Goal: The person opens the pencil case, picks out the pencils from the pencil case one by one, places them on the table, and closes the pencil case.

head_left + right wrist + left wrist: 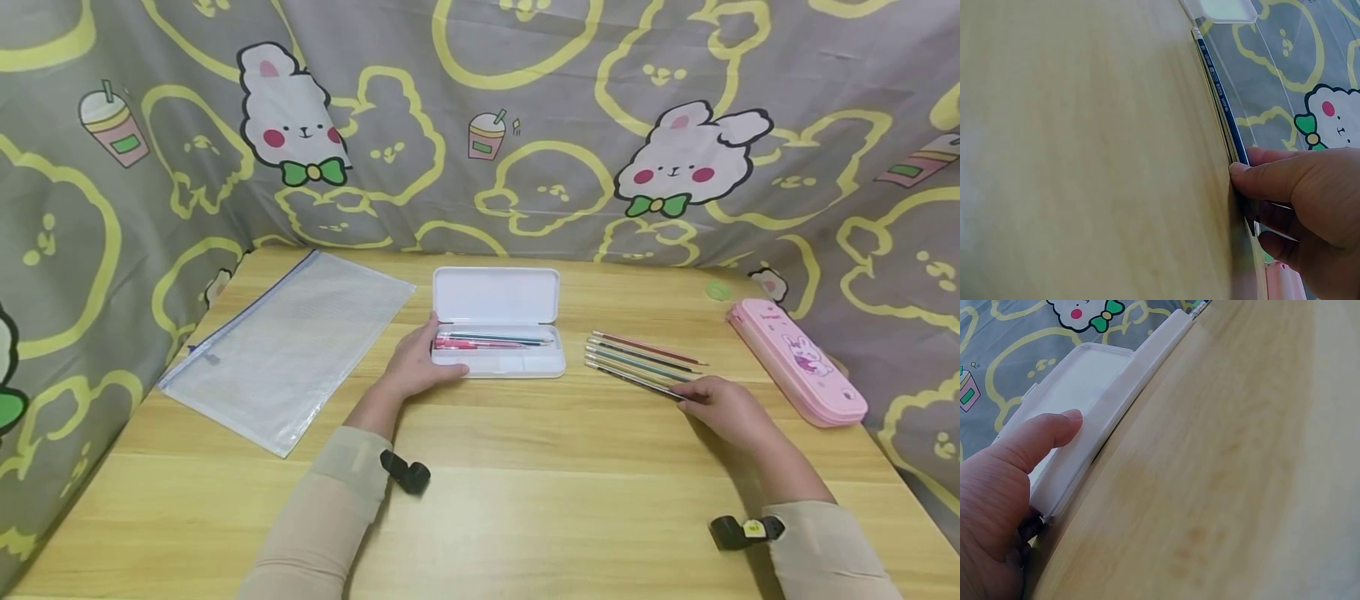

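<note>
My left hand (417, 360) grips the left end of a white pencil box (543, 367), thumb over its front edge. The box stands with its lid (497, 294) raised at the back, and several pencils (495, 339) lie inside. In the left wrist view the thumb (1054, 432) presses the front wall; the other fingers are mostly hidden. To the right, several pencils (637, 357) lie side by side on the table. My right hand (731, 410) pinches the nearest one, a dark blue pencil (1219, 87), close to its pointed end between thumb and fingers.
A clear zip pouch (292, 358) lies flat at the left. A pink pencil case (798, 362) sits at the right edge, with a small green round thing (717, 290) behind it. Patterned cloth (420, 125) hangs behind the wooden table (540, 500).
</note>
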Demonstrator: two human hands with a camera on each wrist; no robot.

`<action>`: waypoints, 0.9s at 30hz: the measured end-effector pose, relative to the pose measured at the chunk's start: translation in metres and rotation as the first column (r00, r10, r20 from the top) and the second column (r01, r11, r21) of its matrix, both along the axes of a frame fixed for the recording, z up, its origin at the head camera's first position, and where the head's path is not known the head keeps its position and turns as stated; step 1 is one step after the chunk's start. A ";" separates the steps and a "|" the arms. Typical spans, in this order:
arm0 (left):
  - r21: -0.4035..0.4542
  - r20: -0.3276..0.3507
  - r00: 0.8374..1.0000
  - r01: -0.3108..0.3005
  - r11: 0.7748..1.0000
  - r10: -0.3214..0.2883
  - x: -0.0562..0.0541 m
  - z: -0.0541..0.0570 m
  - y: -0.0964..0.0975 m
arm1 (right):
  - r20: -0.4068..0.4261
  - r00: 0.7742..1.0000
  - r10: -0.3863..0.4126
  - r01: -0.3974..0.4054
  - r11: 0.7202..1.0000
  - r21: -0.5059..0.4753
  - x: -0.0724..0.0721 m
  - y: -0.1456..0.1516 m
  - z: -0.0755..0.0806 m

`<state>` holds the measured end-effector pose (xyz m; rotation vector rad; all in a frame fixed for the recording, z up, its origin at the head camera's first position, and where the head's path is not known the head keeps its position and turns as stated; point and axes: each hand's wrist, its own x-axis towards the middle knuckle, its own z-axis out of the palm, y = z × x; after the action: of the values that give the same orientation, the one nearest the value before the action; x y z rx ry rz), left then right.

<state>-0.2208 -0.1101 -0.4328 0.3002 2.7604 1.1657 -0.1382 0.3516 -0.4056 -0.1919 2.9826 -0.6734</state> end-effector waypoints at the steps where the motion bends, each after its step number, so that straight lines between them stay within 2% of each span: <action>1: 0.000 0.001 1.000 0.000 1.000 0.000 0.000 0.000 0.000 | 0.002 1.000 0.000 0.000 1.000 -0.001 0.000 0.000 0.000; 7: 0.002 0.008 1.000 -0.001 1.000 0.001 0.000 0.000 0.001 | 0.010 1.000 -0.002 0.002 1.000 -0.025 0.000 0.000 0.001; 12: -0.004 -0.002 1.000 -0.001 1.000 0.001 0.000 0.000 0.001 | -0.005 1.000 0.002 -0.002 0.998 -0.062 -0.009 -0.014 0.012; 17: -0.003 -0.009 1.000 -0.005 1.000 0.005 0.001 0.001 0.000 | -0.061 0.997 0.056 -0.060 0.996 -0.066 -0.033 -0.048 0.025; 20: -0.003 -0.010 1.000 -0.007 1.000 0.007 0.001 0.001 0.000 | -0.067 0.994 0.091 -0.097 0.991 -0.090 -0.049 -0.072 0.030; 27: -0.013 -0.013 1.000 -0.006 1.000 0.005 0.002 0.001 0.001 | 0.001 0.990 0.144 -0.142 0.978 -0.150 -0.082 -0.122 0.033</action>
<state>-0.2193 -0.1094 -0.4313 0.3001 2.7803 1.1507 -0.2197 0.2298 -0.3727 -0.4063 2.8719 -0.8768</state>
